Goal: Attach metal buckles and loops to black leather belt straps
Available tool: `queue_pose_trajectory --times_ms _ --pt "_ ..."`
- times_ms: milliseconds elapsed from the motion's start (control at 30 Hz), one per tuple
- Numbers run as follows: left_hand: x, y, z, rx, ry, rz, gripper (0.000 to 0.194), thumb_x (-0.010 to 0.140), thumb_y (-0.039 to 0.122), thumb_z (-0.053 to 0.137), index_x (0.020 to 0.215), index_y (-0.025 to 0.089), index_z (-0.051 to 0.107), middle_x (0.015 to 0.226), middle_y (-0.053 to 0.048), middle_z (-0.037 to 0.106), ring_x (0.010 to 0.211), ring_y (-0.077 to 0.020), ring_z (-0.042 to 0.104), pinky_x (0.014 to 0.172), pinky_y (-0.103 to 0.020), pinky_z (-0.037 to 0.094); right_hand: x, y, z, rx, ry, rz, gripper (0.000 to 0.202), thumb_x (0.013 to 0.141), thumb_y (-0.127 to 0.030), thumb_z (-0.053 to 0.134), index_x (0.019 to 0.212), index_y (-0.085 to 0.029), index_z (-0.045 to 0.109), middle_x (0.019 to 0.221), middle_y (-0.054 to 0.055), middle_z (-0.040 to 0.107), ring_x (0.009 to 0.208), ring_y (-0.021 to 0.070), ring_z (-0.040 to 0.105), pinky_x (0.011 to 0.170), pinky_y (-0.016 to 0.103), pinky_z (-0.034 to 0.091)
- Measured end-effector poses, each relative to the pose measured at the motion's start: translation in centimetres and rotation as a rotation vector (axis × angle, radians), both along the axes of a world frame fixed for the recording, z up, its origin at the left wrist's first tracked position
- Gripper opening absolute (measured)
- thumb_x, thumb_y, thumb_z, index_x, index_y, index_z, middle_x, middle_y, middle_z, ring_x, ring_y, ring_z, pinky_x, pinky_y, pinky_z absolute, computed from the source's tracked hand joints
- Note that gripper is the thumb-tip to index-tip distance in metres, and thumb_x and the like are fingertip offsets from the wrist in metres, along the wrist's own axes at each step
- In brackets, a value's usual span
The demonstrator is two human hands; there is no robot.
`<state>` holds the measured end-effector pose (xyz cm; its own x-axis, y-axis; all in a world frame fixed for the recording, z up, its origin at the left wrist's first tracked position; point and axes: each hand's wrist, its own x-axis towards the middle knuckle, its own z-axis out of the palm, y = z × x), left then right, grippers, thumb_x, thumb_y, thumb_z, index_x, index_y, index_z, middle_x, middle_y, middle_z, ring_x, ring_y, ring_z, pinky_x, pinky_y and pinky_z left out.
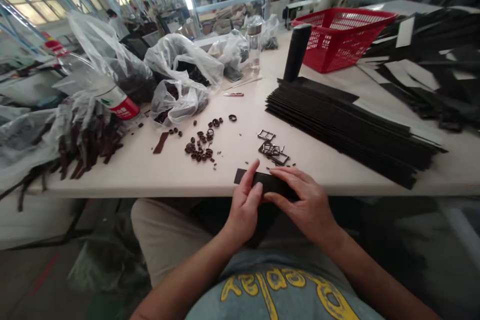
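While both hands grip one strap (262, 181) | buckles (270, 149): several, uncountable

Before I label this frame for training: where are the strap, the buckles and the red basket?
strap (269, 180): head view, on the bare middle between the hands.
buckles (273, 150): head view, on the middle of the metal cluster.
red basket (337, 42): head view, on its front wall.
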<state>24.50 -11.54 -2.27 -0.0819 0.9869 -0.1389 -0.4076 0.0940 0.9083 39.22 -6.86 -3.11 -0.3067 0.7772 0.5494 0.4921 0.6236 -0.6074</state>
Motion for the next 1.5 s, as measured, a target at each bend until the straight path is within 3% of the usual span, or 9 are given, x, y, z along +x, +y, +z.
queue_pose_trajectory --times_ms 133,233,367,867,1000,1100,1200,1333,1500 --pt "-0.2 -0.3 -0.5 0.023 0.073 0.013 0.06 0.091 0.037 0.06 0.148 0.023 0.047 0.147 -0.008 0.055 0.131 -0.0259 0.055 0.109 -0.036 0.045 -0.1 -0.2 0.2 0.031 -0.029 0.021 0.035 0.09 -0.043 0.069 0.12 -0.025 0.07 0.113 0.01 0.073 0.105 0.0298 0.067 0.097 0.049 0.052" --pt "-0.9 -0.3 -0.7 0.001 0.078 0.04 0.067 0.089 0.037 0.065 0.151 0.024 0.042 0.117 -0.008 0.072 0.099 -0.0203 0.07 0.092 -0.033 0.055 0.4 0.0 0.4 -0.026 -0.023 0.038 0.032 0.089 -0.04 0.069 0.118 -0.026 0.07 0.109 0.009 0.073 0.103 0.0295 0.066 0.095 0.049 0.054" --pt "-2.5 0.0 -0.9 -0.06 -0.029 0.059 0.075 0.083 0.038 0.073 0.149 0.021 0.042 0.085 -0.001 0.072 0.07 -0.0148 0.071 0.074 -0.029 0.059 0.6 0.2 0.1 -0.076 -0.035 0.058 0.03 0.088 -0.039 0.071 0.115 -0.026 0.069 0.105 0.008 0.072 0.1 0.0296 0.066 0.09 0.049 0.055" --pt "-2.9 -0.4 -1.5 -0.065 0.048 0.042 0.069 0.082 0.036 0.074 0.144 0.021 0.049 0.082 0.001 0.072 0.071 -0.0101 0.065 0.076 -0.024 0.056 -0.5 -0.3 -0.3 -0.133 0.023 0.18 0.016 0.089 -0.025 0.069 0.105 -0.021 0.069 0.095 0.005 0.073 0.088 0.0226 0.068 0.08 0.037 0.055" --pt "-3.6 -0.4 -1.5 0.069 0.345 -0.043 0.053 0.088 0.031 0.068 0.138 0.023 0.056 0.087 -0.001 0.071 0.079 -0.0122 0.066 0.077 -0.024 0.055 -0.4 -0.3 -0.5 -0.161 -0.023 0.19 0.006 0.092 -0.023 0.065 0.095 -0.021 0.07 0.088 0.004 0.072 0.081 0.0205 0.067 0.075 0.034 0.053" --pt "-4.1 -0.1 -1.3 0.276 0.753 -0.016 0.033 0.086 0.026 0.07 0.118 0.024 0.071 0.114 -0.008 0.07 0.101 -0.0185 0.067 0.088 -0.03 0.055 -0.2 -0.3 -0.6 -0.104 -0.093 0.165 0.009 0.093 -0.022 0.061 0.089 -0.019 0.069 0.083 0.005 0.071 0.078 0.0207 0.066 0.072 0.033 0.051" --pt "-4.2 0.2 -1.0 0.504 1.037 0.023 0.016 0.088 0.026 0.067 0.102 0.024 0.076 0.113 -0.008 0.072 0.104 -0.0202 0.068 0.093 -0.035 0.056 -0.2 -0.3 -0.6 -0.039 -0.173 0.157 0.014 0.094 -0.023 0.059 0.083 -0.019 0.067 0.078 0.005 0.069 0.074 0.0204 0.063 0.069 0.033 0.048" --pt "-4.0 0.7 -0.7 0.707 1.113 0.054 0.012 0.091 0.026 0.065 0.095 0.022 0.075 0.094 -0.005 0.078 0.095 -0.0182 0.071 0.091 -0.035 0.057 -0.2 -0.4 -0.6 -0.015 -0.207 0.17 0.015 0.095 -0.024 0.057 0.083 -0.019 0.066 0.077 0.004 0.067 0.072 0.0198 0.063 0.067 0.032 0.047" --pt "-3.6 1.3 -0.8 0.796 1.075 0.089 0.011 0.092 0.022 0.062 0.089 0.019 0.072 0.088 -0.005 0.078 0.087 -0.0153 0.072 0.088 -0.031 0.057 0.1 -0.3 -0.7 0.022 -0.162 0.189 0.014 0.096 -0.023 0.055 0.086 -0.02 0.065 0.08 0.003 0.068 0.073 0.0182 0.064 0.068 0.03 0.048"
